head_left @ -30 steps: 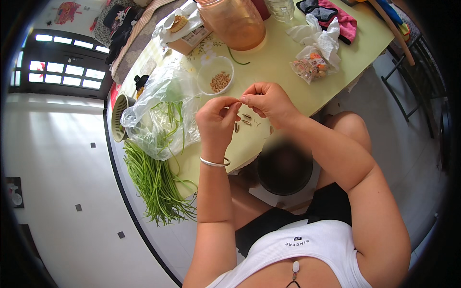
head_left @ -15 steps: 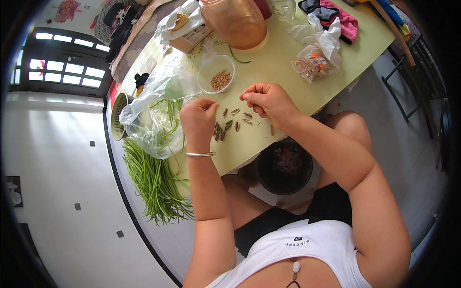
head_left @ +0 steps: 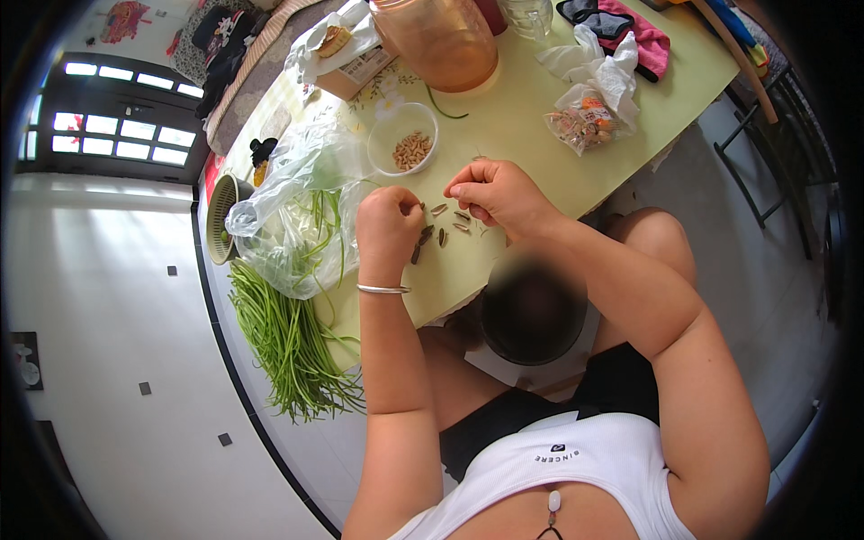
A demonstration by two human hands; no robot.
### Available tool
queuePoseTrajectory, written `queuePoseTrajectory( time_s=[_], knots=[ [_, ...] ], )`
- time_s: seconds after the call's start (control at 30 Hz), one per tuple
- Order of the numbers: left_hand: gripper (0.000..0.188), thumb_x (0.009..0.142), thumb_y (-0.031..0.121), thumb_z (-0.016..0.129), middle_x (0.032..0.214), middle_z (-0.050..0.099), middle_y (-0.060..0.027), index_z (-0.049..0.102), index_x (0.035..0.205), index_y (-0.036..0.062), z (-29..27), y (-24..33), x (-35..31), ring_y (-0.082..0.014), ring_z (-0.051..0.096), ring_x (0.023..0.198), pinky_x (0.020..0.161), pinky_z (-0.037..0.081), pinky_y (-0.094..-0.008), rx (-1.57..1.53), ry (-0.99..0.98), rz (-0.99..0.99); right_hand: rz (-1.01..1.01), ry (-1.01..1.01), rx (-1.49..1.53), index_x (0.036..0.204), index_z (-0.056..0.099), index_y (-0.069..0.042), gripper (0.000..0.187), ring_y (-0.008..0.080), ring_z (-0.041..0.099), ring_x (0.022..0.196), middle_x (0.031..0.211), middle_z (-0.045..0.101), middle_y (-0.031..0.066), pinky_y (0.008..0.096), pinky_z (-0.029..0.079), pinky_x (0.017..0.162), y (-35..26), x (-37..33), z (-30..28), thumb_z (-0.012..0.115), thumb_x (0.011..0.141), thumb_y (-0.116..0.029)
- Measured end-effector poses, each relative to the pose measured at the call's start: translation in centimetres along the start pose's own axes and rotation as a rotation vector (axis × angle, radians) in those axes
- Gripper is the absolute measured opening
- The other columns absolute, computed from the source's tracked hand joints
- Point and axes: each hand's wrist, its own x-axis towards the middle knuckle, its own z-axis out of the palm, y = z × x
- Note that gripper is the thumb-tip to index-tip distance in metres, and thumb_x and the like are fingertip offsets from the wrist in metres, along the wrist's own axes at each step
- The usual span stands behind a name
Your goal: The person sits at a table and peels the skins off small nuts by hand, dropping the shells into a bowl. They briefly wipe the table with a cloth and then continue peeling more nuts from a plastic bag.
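My left hand point(head_left: 387, 232), with a silver bangle at the wrist, is closed in a pinch above the table. Whatever its fingertips hold is hidden or too small to name. Close by on the right, my right hand point(head_left: 502, 196) is also pinched, thumb against index finger, and I cannot make out anything in it. Between and below the hands lie several dark striped seeds point(head_left: 442, 237) and a few paler pieces like split shells point(head_left: 439, 210). Just beyond my hands stands a clear plastic bowl point(head_left: 379, 149) with a heap of tan kernels point(head_left: 412, 152) in it.
A clear plastic bag point(head_left: 301, 247) and long green stalks point(head_left: 279, 346) lie at the left table edge. Behind are an orange-tinted container point(head_left: 441, 45) and a carton point(head_left: 355, 74). A snack bag point(head_left: 585, 124) lies far right. Below the table edge stands a dark bin point(head_left: 531, 328).
My left hand has shifted to the right, partly covering the dark seeds. My right hand has moved slightly left, so the two hands are closer together.
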Motion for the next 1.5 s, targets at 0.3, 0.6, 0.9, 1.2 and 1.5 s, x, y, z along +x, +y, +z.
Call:
queuePoseTrajectory(
  time_s=[0.3,0.6,0.9,1.2,1.5],
  knots=[
    [0.011,0.071,0.006,0.068,0.070,0.067,-0.0136,0.070,0.078,-0.0022,0.0,0.2,-0.2,-0.0201,0.064,0.060,0.061,0.051,-0.0303,-0.086,-0.002,-0.015,-0.070,0.042,-0.230,0.084,0.066,0.000,0.012,0.0089,0.055,0.064,0.078,0.059,0.0031,0.0242,0.044,0.058,0.6,0.3,0.0,0.062,0.081,-0.010],
    [0.010,0.069,0.002,0.068,0.070,0.065,-0.0128,0.068,0.078,-0.0023,0.2,0.2,-0.3,-0.0202,0.065,0.064,0.062,0.051,-0.0303,-0.108,0.006,0.026,-0.063,0.022,-0.249,0.083,0.065,0.001,0.012,0.0091,0.054,0.064,0.078,0.059,0.0034,0.0248,0.044,0.059,0.5,0.3,0.0,0.061,0.081,-0.011],
    [0.010,0.079,-0.001,0.065,0.072,0.066,-0.0072,0.068,0.088,-0.0013,-1.1,1.1,-0.1,-0.0135,0.063,0.061,0.057,0.049,-0.0250,-0.494,0.186,-0.118,-0.055,0.015,-0.202,0.086,0.064,0.001,0.011,0.0073,0.050,0.060,0.074,0.058,0.0026,0.0229,0.041,0.055,0.4,0.3,0.0,0.060,0.083,-0.010],
    [0.011,0.078,0.001,0.068,0.073,0.069,-0.0098,0.071,0.088,-0.0025,-2.4,1.2,0.1,-0.0148,0.067,0.065,0.060,0.051,-0.0263,-0.375,0.169,-0.220,-0.006,-0.021,-0.098,0.093,0.063,-0.001,0.012,0.0048,0.046,0.056,0.074,0.057,0.0010,0.0201,0.035,0.050,0.0,-0.1,-0.1,0.057,0.088,-0.010],
    [0.014,0.066,0.004,0.070,0.073,0.068,-0.0144,0.069,0.079,-0.0018,-1.5,0.7,-0.8,-0.0213,0.067,0.066,0.063,0.052,-0.0303,-0.086,-0.152,-0.081,0.023,-0.003,-0.065,0.094,0.063,-0.003,0.012,0.0044,0.045,0.058,0.075,0.056,-0.0007,0.0195,0.033,0.051,-0.7,0.1,-0.2,0.057,0.090,-0.012]
  ],
)
